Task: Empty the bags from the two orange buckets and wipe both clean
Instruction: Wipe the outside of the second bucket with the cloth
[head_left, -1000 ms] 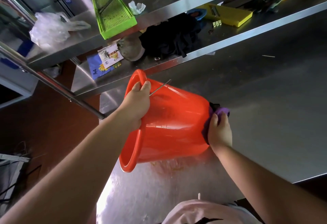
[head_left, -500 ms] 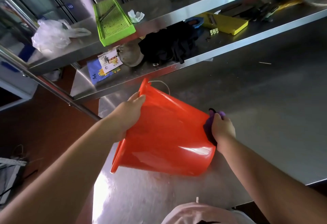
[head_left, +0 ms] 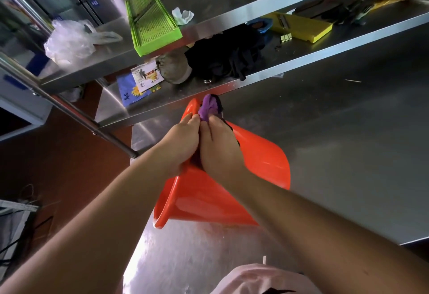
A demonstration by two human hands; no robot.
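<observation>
One orange bucket (head_left: 260, 166) lies on its side on the steel table (head_left: 348, 154), its mouth facing left toward the table's edge. My left hand (head_left: 180, 147) grips its rim at the top. Right beside it, touching it, my right hand (head_left: 219, 148) holds a purple cloth (head_left: 208, 108) against the bucket's outer wall near the rim. The cloth bunches out past my fingertips, with a dark part showing between the two hands. The bucket's inside is hidden. No second bucket or bag from it is in view.
A steel shelf (head_left: 301, 47) runs above the table with a black cloth bundle (head_left: 227, 57), a yellow slicer (head_left: 301, 26) and printed packets (head_left: 141, 80). The upper shelf carries a green slicer (head_left: 151, 29) and a clear plastic bag (head_left: 69, 43). A shelf post (head_left: 92, 124) stands left.
The bucket rolled so its mouth turns further down and left. My right hand slid the cloth from the bucket's base up along the wall to the rim, meeting my left hand.
</observation>
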